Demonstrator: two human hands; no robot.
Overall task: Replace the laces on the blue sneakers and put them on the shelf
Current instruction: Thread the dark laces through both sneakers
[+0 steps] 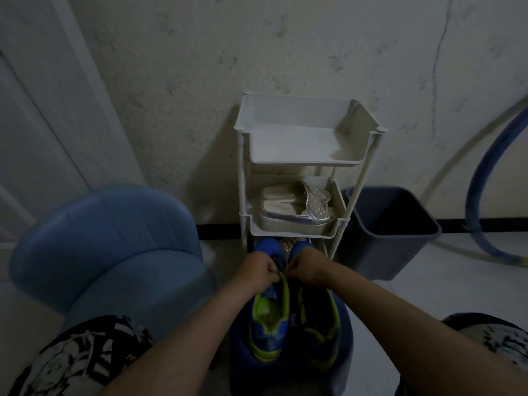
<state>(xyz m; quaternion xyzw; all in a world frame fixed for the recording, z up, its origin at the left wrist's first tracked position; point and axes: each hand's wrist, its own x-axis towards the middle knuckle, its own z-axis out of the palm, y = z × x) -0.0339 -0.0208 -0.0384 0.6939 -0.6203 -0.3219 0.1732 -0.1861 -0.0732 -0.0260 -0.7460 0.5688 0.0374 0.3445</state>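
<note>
Two bare forearms (197, 327) reach over a pair of blue sneakers, both grips busy at one shoe.

Off to the left of the grips sits a blue chair (105, 244). The left grip (261, 270) and right grip (307, 268) meet knuckle to knuckle, fingers curled tight, pinching at the throat of the left sneaker (270, 318). Whether a lace is in the pinch is too dark to tell. The right sneaker (318, 324) lies just right, untouched. Both shoes run lengthwise, heels toward the person, toes pointing past the grips at the shelf (310, 155) just beyond.
</note>
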